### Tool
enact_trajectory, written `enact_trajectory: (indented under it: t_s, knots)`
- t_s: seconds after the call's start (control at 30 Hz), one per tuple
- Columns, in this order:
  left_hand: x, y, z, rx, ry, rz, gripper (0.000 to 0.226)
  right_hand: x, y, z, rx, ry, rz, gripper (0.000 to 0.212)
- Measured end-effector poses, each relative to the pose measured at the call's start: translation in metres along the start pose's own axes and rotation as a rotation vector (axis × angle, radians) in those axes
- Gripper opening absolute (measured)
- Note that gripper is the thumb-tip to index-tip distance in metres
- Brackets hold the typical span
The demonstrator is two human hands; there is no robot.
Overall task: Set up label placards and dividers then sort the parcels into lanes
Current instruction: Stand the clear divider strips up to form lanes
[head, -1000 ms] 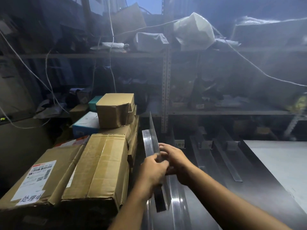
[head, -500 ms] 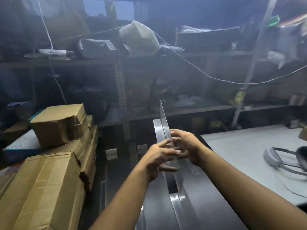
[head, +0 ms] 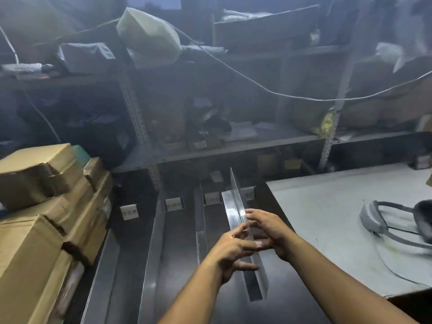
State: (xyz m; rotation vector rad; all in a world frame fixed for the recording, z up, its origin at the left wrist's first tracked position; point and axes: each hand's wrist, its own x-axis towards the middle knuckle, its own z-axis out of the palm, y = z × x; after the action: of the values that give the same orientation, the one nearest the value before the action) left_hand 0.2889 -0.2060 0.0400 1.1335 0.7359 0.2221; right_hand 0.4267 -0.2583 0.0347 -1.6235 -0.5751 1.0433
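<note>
Shifted right, your divider (head: 231, 206) now runs alongside the grey mat (head: 327, 220), left fingers (head: 240, 230) splayed against it, right fingers (head: 253, 213) pinching it.

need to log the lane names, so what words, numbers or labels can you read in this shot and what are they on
Nothing here can be read.
white placards at the far end of the lanes: dark characters, too blurred to read.
small tags on the shelf edge: too small and blurred.
yellow tags below that shelf: blurred.
cardboard boxes: no readable label in view.
clear divider: no print seen.
</note>
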Motion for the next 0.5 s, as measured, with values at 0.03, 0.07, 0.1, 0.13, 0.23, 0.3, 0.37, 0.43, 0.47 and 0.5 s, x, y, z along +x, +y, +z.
enact_trajectory:
  t_s: [0.03, 0.07, 0.1, 0.13, 0.23, 0.3, 0.37, 0.43, 0.47, 0.5]
  knots:
    - [0.004, -0.008, 0.004, 0.001, 0.014, -0.024, 0.078, 0.004, 0.011, -0.005, -0.002, -0.006, 0.021, 0.021]
    - [0.007, -0.016, 0.008, 0.004, 0.020, -0.048, 0.078, 0.008, 0.022, -0.009, 0.002, -0.014, 0.042, 0.021]
    - [0.010, -0.025, 0.010, 0.014, 0.030, -0.069, 0.077, 0.011, 0.033, -0.012, 0.011, -0.020, 0.065, 0.020]
    - [0.012, -0.032, 0.012, 0.031, 0.035, -0.082, 0.077, 0.014, 0.043, -0.013, 0.025, -0.022, 0.088, 0.019]
    - [0.018, -0.050, 0.023, 0.080, 0.073, -0.134, 0.079, 0.018, 0.069, -0.019, 0.050, -0.039, 0.155, 0.018]
    - [0.023, -0.062, 0.027, 0.104, 0.069, -0.155, 0.078, 0.020, 0.083, -0.022, 0.064, -0.049, 0.188, 0.018]
    - [0.029, -0.070, 0.030, 0.134, 0.085, -0.187, 0.079, 0.020, 0.092, -0.026, 0.076, -0.060, 0.208, 0.020]
    - [0.035, -0.076, 0.033, 0.157, 0.110, -0.209, 0.081, 0.020, 0.097, -0.032, 0.086, -0.063, 0.220, 0.019]
    - [0.037, -0.078, 0.034, 0.163, 0.111, -0.215, 0.081, 0.020, 0.099, -0.034, 0.088, -0.062, 0.225, 0.019]
    - [0.038, -0.080, 0.037, 0.165, 0.114, -0.218, 0.081, 0.020, 0.101, -0.037, 0.088, -0.062, 0.230, 0.018]
